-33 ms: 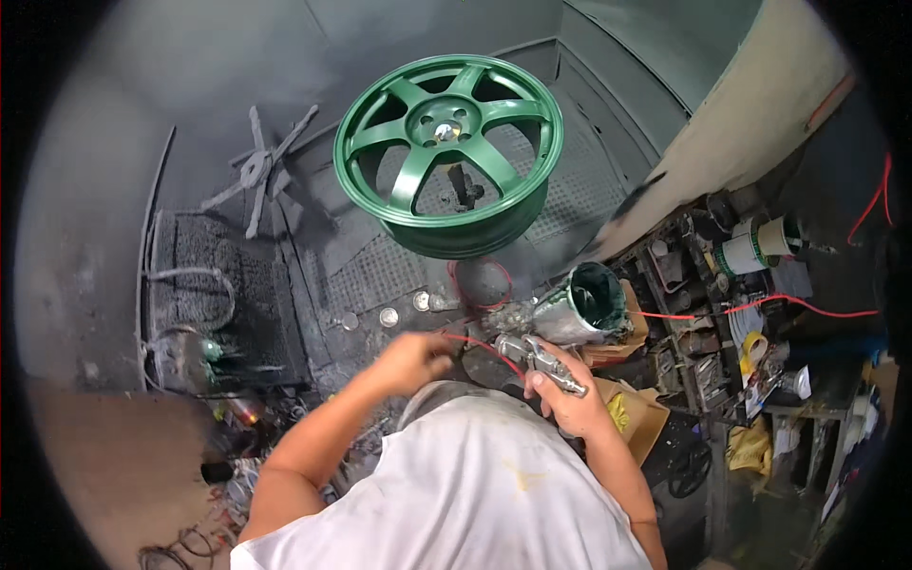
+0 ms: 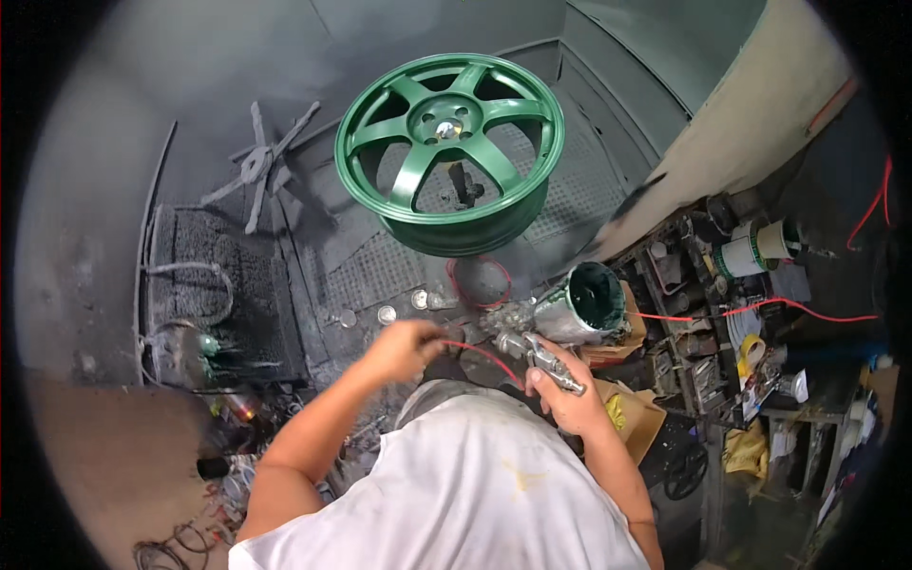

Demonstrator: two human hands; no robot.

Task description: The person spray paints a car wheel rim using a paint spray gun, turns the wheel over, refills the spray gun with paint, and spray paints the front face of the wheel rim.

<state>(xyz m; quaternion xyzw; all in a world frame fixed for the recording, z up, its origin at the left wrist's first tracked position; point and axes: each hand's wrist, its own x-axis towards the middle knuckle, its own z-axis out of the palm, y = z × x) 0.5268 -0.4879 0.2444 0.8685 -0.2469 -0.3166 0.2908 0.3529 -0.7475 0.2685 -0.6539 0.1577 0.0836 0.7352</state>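
Note:
My right hand (image 2: pixel 572 397) is wrapped round a silver spray gun (image 2: pixel 543 365), held in front of my body at the right. A thin red hose (image 2: pixel 486 353) arcs from the gun's lower end to my left hand (image 2: pixel 404 350), whose fingers are closed round it. Beyond my hands a green six-spoke wheel rim (image 2: pixel 465 158) rests face up on a stand (image 2: pixel 465 186), apart from both hands. Just past the gun stands a tall paint can (image 2: pixel 560 317), its inside coated dark green.
Shelves (image 2: pixel 698 351) crowded with cans and tools run along the right. An open cardboard box (image 2: pixel 644 423) is beside my right forearm. Small round lids (image 2: pixel 387 314) and a red hose loop (image 2: pixel 480 283) lie on the floor. A grey star-shaped frame (image 2: pixel 256 166) stands at the left.
My left hand has moved slightly left and up, and the red hose between my hands shows as a longer arc. The spray gun stays in my right hand, nearly still.

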